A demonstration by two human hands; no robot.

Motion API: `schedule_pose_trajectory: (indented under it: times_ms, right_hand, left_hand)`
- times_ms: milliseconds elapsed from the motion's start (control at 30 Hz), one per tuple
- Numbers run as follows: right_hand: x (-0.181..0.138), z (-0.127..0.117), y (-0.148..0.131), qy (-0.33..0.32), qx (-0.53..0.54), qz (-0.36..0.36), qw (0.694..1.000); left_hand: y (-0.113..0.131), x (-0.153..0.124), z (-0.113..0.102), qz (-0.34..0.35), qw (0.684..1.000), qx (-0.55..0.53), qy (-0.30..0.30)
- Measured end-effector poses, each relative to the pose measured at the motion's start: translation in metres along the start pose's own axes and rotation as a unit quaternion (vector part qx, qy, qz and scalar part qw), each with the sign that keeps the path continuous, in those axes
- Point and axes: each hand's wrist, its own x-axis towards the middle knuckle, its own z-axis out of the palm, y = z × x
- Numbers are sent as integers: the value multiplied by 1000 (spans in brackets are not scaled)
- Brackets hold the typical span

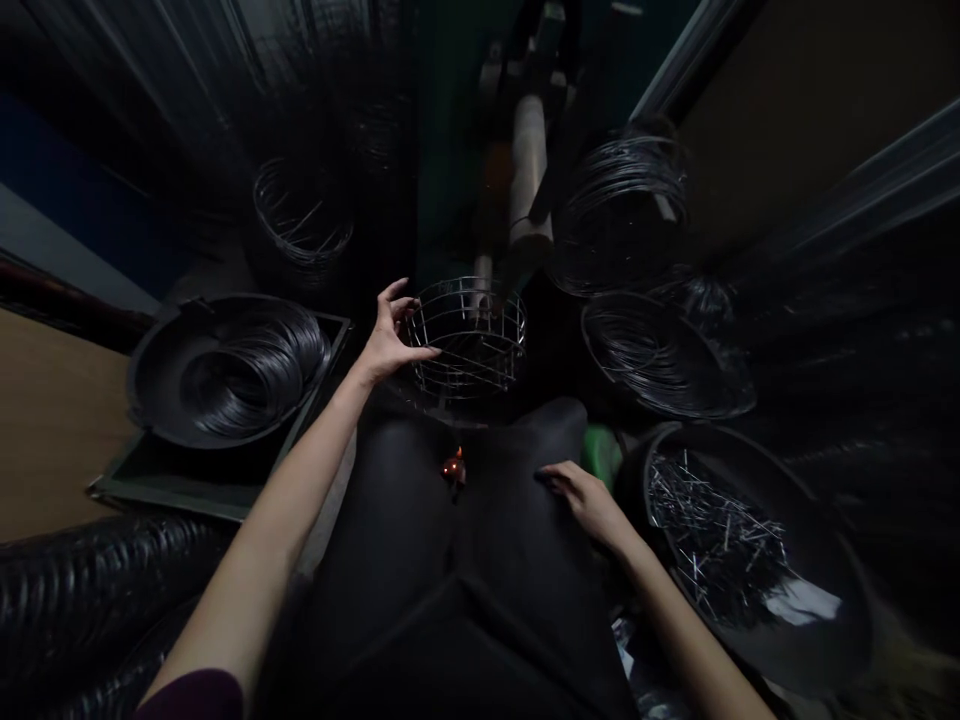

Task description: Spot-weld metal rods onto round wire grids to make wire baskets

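A round wire basket (469, 345) of thin shiny metal rods is in front of my knees, beneath a pale cylinder-shaped machine part (530, 165). My left hand (391, 335) grips its left side, with the thumb on the near wires and the fingers at the upper rim. A short metal rod (482, 285) comes down behind or into the basket; which one I cannot tell. Low over my right thigh, my right hand (581, 495) has its fingers loosely stretched out, with nothing visible in them. A small reddish object with glowing spots (454, 468) shows between my legs.
A dark basin with coiled wire (247, 370) stands at left on a green-edged stand (172, 480). To the right are a basin of wire rings (637, 345) and a basin of short wire pieces (720, 530) with white paper (802, 600). Wire coils (626, 190) stand behind.
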Motion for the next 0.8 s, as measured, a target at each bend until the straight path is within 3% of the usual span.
schedule_pose_trajectory:
  times_ms: [67, 167, 300, 367, 433, 600, 700, 800]
  right_hand:
    - [5, -3, -8, 21, 68, 25, 997]
    - [26, -16, -56, 70, 145, 25, 987]
    - [73, -30, -129, 5, 128, -37, 991]
    - [95, -30, -147, -9, 53, -52, 997]
    - [107, -28, -154, 23, -71, -79, 994]
    - [102, -22, -150, 48, -371, -179, 910]
    - [97, -25, -149, 42, -446, -206, 870]
    - [100, -29, -149, 47, -478, -215, 850]
  left_hand:
    - [18, -6, -7, 46, 998, 43, -8]
    - [45, -18, -4, 97, 989, 113, -23]
    - [75, -26, 16, 128, 965, 209, -92]
    - [84, -26, 24, 130, 955, 243, -115]
    - [88, -24, 28, 124, 950, 260, -123]
    - [88, -16, 28, 100, 956, 249, -117]
    - [87, -13, 30, 96, 961, 234, -113]
    - [85, -10, 34, 88, 965, 225, -105]
